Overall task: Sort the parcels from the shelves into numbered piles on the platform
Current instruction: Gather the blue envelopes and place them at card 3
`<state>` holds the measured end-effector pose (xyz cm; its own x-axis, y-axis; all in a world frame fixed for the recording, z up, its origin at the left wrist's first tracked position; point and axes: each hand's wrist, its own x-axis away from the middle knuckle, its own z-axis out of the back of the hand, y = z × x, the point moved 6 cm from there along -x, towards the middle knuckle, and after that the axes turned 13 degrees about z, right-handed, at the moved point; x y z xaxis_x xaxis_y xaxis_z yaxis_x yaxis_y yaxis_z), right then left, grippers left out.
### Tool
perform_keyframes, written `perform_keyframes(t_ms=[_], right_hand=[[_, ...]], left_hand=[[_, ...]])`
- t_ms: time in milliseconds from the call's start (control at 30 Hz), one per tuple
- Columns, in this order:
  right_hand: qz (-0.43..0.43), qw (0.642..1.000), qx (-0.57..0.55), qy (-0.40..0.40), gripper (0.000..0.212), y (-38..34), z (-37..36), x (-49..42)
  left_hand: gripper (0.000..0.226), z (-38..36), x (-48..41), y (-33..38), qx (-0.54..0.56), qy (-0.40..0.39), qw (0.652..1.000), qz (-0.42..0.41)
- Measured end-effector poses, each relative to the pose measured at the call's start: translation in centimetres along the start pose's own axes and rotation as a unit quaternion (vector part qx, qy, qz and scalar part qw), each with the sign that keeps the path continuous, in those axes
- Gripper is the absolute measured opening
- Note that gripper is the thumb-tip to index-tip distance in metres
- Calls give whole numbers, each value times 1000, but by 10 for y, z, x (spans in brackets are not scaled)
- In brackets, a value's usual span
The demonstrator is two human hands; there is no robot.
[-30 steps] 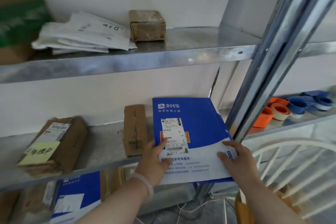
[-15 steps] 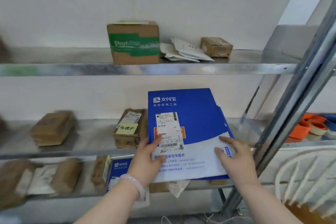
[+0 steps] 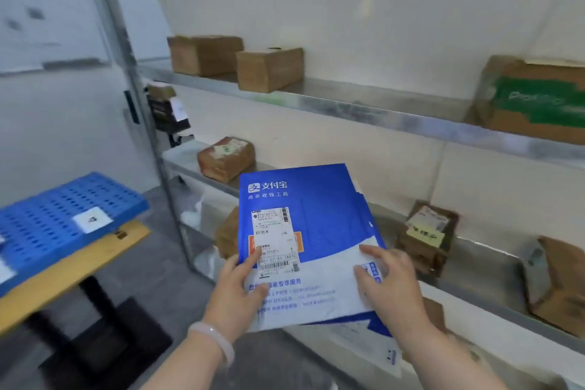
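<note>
Both hands hold the blue mailer [image 3: 319, 215] by its lower edge: left hand [image 3: 235, 294] closed on the left corner, right hand [image 3: 391, 286] on the right. Mailer is off the shelf [image 3: 373, 104], in front of it; blue platform [image 3: 63, 215] lies well left of mailer.

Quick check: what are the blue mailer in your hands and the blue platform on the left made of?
Mailer: looks like glossy plastic film, thin and flexing between left hand and right hand. Platform: probably rigid moulded plastic, with a grid of holes.
</note>
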<state>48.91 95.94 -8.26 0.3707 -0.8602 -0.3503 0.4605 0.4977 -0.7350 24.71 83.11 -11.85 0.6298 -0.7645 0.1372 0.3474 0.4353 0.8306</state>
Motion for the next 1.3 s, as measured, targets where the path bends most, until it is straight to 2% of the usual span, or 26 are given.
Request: perform_keyframes(t_ms=[200, 333, 667, 1033, 1300], right_hand=[[75, 992, -3, -104, 32, -57, -113, -33], [105, 977, -43, -178, 29, -97, -191, -57], [203, 927, -129, -286, 30, -181, -356, -134], [251, 884, -141, -368, 28, -284, -518, -146], [245, 878, -123, -394, 21, -394, -673, -136]], left_hand=[[61, 89, -2, -74, 14, 92, 992, 89], [61, 141, -11, -118, 27, 140, 980, 141], [61, 247, -52, -171, 51, 271, 934, 226], [60, 367, -87, -257, 63, 336, 905, 252], [57, 512, -135, -366, 78, 339, 904, 250]])
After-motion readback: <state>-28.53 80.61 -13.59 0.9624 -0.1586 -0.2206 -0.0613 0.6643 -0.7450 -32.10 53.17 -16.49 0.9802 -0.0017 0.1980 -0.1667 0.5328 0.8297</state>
